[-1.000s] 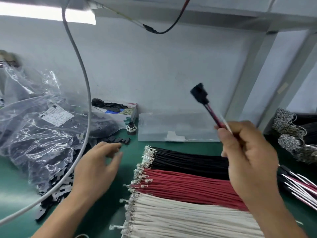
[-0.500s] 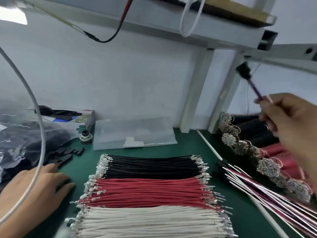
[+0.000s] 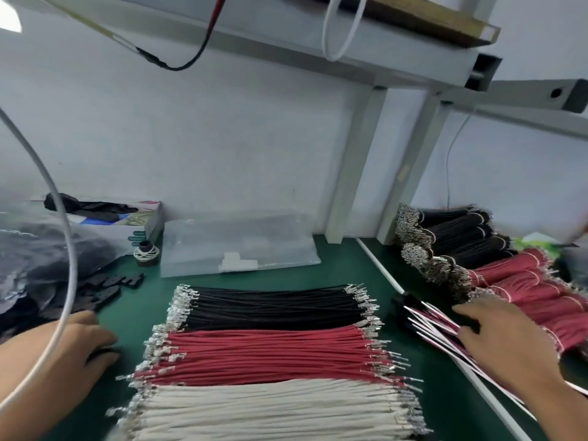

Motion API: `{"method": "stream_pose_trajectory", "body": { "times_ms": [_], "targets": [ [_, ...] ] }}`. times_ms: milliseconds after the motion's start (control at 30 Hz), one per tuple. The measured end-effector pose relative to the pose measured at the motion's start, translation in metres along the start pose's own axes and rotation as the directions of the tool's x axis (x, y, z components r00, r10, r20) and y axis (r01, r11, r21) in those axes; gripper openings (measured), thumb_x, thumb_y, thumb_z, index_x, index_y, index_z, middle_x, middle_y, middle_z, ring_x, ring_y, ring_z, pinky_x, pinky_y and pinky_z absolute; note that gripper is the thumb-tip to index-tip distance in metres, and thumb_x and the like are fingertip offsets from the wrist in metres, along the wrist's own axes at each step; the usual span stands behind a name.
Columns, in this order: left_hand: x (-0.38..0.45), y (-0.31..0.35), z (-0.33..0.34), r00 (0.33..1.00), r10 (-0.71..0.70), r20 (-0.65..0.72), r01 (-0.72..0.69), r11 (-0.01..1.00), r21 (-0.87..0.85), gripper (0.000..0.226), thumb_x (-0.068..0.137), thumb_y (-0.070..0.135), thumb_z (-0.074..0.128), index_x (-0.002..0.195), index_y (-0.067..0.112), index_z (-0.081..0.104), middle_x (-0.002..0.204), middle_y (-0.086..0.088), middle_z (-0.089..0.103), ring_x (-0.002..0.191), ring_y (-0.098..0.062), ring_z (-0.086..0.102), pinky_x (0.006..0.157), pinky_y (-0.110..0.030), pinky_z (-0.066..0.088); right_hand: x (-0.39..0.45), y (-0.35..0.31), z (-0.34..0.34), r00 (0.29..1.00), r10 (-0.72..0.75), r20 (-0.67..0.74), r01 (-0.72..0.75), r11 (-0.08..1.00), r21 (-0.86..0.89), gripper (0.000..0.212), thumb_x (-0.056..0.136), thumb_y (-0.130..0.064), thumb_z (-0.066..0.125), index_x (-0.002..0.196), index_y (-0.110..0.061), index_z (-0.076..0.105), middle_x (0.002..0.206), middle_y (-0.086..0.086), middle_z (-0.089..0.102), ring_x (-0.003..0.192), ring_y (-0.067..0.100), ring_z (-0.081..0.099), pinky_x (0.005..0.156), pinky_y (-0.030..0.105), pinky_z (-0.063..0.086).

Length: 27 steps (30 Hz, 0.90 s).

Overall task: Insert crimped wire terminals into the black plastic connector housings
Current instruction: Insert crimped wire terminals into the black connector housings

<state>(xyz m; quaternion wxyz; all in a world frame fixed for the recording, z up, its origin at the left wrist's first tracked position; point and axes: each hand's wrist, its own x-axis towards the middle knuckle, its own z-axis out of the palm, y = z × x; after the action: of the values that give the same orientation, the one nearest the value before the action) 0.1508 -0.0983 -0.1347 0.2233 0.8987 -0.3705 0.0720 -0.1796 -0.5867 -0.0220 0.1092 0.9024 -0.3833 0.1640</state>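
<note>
Green mat [image 3: 343, 259]: right hand [image 3: 502, 345] flat on finished harnesses [image 3: 426, 319].

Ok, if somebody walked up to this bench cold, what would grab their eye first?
Most likely the three flat rows of crimped wires in the middle of the green mat: black wires at the back, red wires in the middle, white wires nearest. Next, the tied bundles of black and red wires heaped at the right, where the right hand rests on a pile of finished leads.
</note>
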Motion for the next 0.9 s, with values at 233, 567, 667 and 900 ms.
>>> {"method": "stream_pose_trajectory", "body": {
  "times_ms": [233, 567, 667, 900],
  "targets": [
    [0.008, 0.042, -0.037, 0.995, 0.045, -0.085, -0.035, 0.993, 0.115, 0.030, 0.058, 0.008, 0.096, 0.071, 0.027, 0.078, 0.073, 0.018, 0.049, 0.055, -0.013, 0.059, 0.049, -0.033, 0.056, 0.009, -0.147, -0.024, 0.942, -0.287, -0.174, 0.333, 0.735, 0.590, 0.015, 0.088, -0.022, 0.073, 0.095, -0.035, 0.077, 0.093, -0.023, 0.063, 0.086, -0.004, 0.060, 0.077, 0.019, 0.047],
    [0.006, 0.061, -0.035, 0.969, -0.070, -0.238, 0.101, 0.988, 0.120, 0.015, 0.086, 0.014, 0.079, 0.100, 0.019, 0.079, 0.093, 0.004, 0.064, 0.065, -0.022, 0.071, 0.046, -0.032, 0.054, 0.026, -0.316, 0.009, 0.819, -0.568, 0.083, 0.373, 0.635, 0.677, 0.018, 0.089, -0.042, 0.069, 0.104, -0.034, 0.077, 0.108, -0.015, 0.073, 0.097, 0.007, 0.065, 0.078, 0.026, 0.045],
    [0.006, 0.069, -0.035, 0.944, -0.089, -0.317, 0.108, 0.993, 0.042, 0.013, 0.094, 0.019, 0.068, 0.106, 0.021, 0.073, 0.099, 0.006, 0.066, 0.076, -0.023, 0.072, 0.055, -0.034, 0.054, 0.028, -0.321, 0.013, 0.795, -0.600, 0.090, 0.413, 0.645, 0.643, 0.011, 0.092, -0.035, 0.068, 0.097, -0.032, 0.077, 0.100, -0.015, 0.074, 0.086, 0.004, 0.062, 0.075, 0.028, 0.048],
    [0.006, 0.077, -0.038, 0.926, -0.199, -0.321, 0.131, 0.966, -0.223, 0.040, 0.077, 0.007, 0.088, 0.110, 0.024, 0.076, 0.094, 0.014, 0.070, 0.073, -0.008, 0.067, 0.067, -0.029, 0.054, 0.031, -0.309, 0.004, 0.794, -0.595, -0.123, 0.535, 0.590, 0.604, 0.014, 0.099, -0.026, 0.058, 0.106, -0.026, 0.071, 0.105, -0.010, 0.070, 0.096, 0.012, 0.063, 0.079, 0.030, 0.049]
  ]
}}
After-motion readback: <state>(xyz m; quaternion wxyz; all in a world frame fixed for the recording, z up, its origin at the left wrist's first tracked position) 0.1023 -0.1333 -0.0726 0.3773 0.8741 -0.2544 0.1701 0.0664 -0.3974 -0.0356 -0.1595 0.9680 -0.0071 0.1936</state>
